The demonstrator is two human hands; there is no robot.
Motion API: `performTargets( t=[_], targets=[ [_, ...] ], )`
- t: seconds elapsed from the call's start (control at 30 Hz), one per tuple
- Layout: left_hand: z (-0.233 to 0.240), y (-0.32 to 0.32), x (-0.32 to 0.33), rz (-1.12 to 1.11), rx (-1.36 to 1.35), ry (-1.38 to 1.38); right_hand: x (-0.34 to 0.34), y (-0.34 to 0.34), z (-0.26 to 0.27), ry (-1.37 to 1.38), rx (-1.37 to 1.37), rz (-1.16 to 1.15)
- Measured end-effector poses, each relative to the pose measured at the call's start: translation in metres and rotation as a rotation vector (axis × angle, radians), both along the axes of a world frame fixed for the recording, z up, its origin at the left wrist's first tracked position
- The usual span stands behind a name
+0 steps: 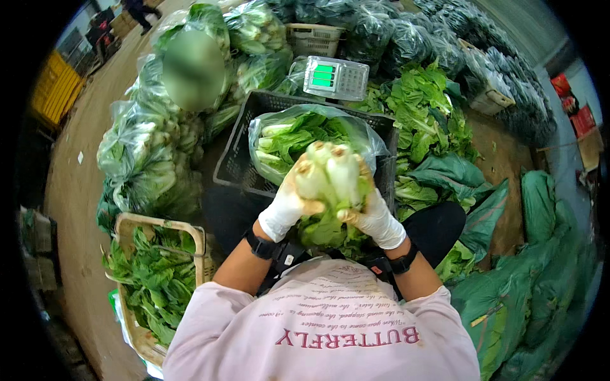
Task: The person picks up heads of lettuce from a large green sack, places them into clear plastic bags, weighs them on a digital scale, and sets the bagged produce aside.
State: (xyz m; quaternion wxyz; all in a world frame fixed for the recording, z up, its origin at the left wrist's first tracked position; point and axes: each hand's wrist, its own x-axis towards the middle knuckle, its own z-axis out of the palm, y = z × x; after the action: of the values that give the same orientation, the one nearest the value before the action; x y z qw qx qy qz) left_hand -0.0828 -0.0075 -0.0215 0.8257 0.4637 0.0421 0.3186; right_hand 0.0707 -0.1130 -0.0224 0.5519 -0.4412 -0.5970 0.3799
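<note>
Several heads of leafy green vegetable, white stem ends up and leaves down, are held between my two gloved hands in front of my chest. My left hand grips their left side and my right hand their right side. Just beyond them an open clear plastic bag with more of the greens lies in a black plastic crate. A digital scale display with lit green screens stands behind the crate.
Filled bags of greens are piled at the left and far side. A beige crate of leaves stands lower left. Loose greens and green sacks lie to the right. Part of a person shows at the far upper left.
</note>
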Motion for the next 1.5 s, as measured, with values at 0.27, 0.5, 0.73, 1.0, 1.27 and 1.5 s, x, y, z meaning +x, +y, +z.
performTargets(
  t=[0.27, 0.5, 0.73, 1.0, 1.27, 1.5],
  targets=[
    [-0.072, -0.005, -0.019, 0.307, -0.074, 0.337, -0.018, 0.055, -0.043, -0.115, 0.068, -0.094],
    [-0.032, 0.01, -0.028, 0.359, -0.439, 0.021, 0.021, 0.068, -0.023, 0.042, 0.08, -0.689],
    [-0.036, 0.111, -0.048, 0.478, 0.437, 0.529, 0.115, 0.068, -0.177, 0.224, -0.58, -0.848],
    [0.042, 0.108, 0.1, -0.027, 1.498, 1.09, 0.158, 0.052, -0.061, 1.125, -0.418, 0.082],
    [-0.083, 0.079, 0.221, -0.274, 1.935, 1.537, 0.158, 0.051, -0.084, 1.204, -0.394, -0.014],
    [-0.197, 0.063, 0.219, -0.511, 1.72, 1.281, 0.157, 0.038, -0.086, 1.14, -0.358, -0.067]
  ],
)
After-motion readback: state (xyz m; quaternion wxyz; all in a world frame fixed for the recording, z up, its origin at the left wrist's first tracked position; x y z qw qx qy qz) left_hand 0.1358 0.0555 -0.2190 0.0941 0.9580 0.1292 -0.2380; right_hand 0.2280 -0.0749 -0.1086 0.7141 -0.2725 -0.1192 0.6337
